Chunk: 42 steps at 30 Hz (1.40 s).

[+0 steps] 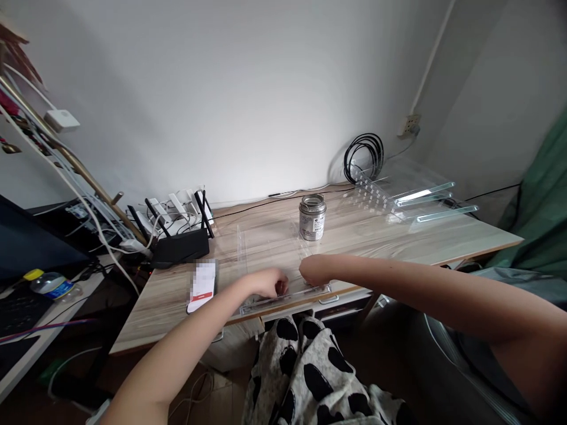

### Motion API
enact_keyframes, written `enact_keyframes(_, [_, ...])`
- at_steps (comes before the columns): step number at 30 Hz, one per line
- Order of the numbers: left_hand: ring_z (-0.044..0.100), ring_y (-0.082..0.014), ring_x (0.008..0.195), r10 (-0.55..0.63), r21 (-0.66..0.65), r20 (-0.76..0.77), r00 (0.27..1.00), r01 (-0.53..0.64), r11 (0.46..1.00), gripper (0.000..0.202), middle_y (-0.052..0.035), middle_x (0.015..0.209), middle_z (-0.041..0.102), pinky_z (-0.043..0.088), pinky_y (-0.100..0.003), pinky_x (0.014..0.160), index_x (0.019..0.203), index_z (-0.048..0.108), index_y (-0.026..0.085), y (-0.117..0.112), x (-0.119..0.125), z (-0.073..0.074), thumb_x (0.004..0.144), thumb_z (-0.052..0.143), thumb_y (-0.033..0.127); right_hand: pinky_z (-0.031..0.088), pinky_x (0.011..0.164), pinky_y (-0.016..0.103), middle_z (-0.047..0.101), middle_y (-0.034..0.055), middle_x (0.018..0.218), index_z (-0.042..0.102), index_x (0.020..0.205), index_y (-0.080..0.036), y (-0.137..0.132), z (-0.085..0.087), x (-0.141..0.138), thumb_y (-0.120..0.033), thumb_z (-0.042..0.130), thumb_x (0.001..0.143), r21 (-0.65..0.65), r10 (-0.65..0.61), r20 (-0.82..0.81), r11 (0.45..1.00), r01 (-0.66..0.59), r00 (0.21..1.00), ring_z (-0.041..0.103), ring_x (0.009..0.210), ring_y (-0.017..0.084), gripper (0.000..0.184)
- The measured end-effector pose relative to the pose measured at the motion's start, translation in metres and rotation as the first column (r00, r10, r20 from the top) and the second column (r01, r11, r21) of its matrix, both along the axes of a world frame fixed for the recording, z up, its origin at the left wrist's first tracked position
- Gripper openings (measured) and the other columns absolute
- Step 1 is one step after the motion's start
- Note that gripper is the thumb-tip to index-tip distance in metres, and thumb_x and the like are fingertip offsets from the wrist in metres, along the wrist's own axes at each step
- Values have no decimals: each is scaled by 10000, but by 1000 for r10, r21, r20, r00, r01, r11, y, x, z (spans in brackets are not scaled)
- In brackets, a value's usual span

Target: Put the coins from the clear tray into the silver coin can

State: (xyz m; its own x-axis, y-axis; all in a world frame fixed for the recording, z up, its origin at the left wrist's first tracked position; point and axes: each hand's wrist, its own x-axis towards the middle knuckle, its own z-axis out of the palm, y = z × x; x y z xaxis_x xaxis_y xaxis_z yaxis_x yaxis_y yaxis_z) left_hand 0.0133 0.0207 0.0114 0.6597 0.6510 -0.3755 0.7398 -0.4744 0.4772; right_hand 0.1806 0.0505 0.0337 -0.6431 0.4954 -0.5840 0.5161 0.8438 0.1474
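My left hand (271, 283) and my right hand (313, 270) rest close together on a clear acrylic piece (266, 248) lying flat at the front edge of the wooden desk (443, 236). The fingers of both hands curl down onto the piece's near rim, where a narrow clear strip (283, 300) runs along the edge. A small metal can (312, 216) with an open top stands just behind the acrylic piece, past my right hand. A phone (202, 286) lies flat to the left of my left hand.
A black router (181, 245) and white power strips (175, 209) sit at the desk's back left. Stacked clear acrylic parts (407, 195) and a black cable coil (364, 154) are at the back right. A bottle (49, 284) lies on the side table at left.
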Motion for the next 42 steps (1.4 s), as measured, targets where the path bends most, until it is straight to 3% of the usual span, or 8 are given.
enact_keyframes(4, [491,-110,599,3,76,-2,1000,-3,997,270,-15,721,593,363,-201,521,793,603,150,-3,-10,-5,555,490,89,335,517,259,653,108,718,688,739,-109,3,1,5,-116,576,574,-19,-20,-108,1000,18,994,555,633,185,200])
enact_keyframes(9, [474,-104,590,-18,185,-25,1000,23,982,165,-27,722,565,348,-202,517,663,586,141,-8,-18,-7,560,475,75,334,523,234,655,62,805,678,794,-165,15,15,15,-249,574,643,43,-141,-319,986,163,937,566,705,170,202])
enact_keyframes(19, [474,-108,556,229,109,-70,971,-220,969,247,-1,679,557,305,-195,458,795,561,160,-22,-31,2,549,551,137,356,563,251,645,80,825,667,804,-187,3,-5,20,-170,612,585,89,-61,-228,993,84,972,574,768,205,226])
enact_keyframes(26, [477,-116,628,102,167,-63,993,-90,982,150,-31,802,538,344,-205,514,668,591,160,-19,-39,3,542,533,101,358,574,280,643,105,761,669,725,-164,1,-5,25,-219,526,668,115,-7,-254,993,38,967,570,742,218,163])
enact_keyframes(30, [476,-115,614,73,166,-82,994,-59,984,167,-25,764,551,349,-207,515,655,588,159,-17,-43,0,531,509,80,343,545,265,643,84,731,670,704,-161,4,-3,21,-173,563,602,49,-33,-190,998,43,981,565,706,204,148])
enact_keyframes(36, [467,-94,531,127,47,-105,986,-123,991,270,18,607,561,318,-189,473,745,594,166,-18,-47,2,543,458,50,310,509,233,619,16,629,668,657,-178,4,-2,21,-155,608,534,-79,-109,-211,992,94,971,527,583,138,139])
enact_keyframes(39, [469,-96,524,113,21,-107,988,-111,994,179,14,573,556,335,-198,498,662,600,153,-17,-50,5,555,486,66,291,486,226,623,9,650,670,670,-182,6,-4,23,-133,596,531,-95,-107,-188,991,91,976,519,580,132,165])
enact_keyframes(42, [506,-113,580,259,-3,72,963,-259,966,72,-6,599,582,385,-223,588,613,595,142,-14,-47,7,595,529,119,307,498,214,632,4,678,665,666,-173,12,0,24,-141,620,512,-130,-168,-273,982,136,947,521,587,123,163])
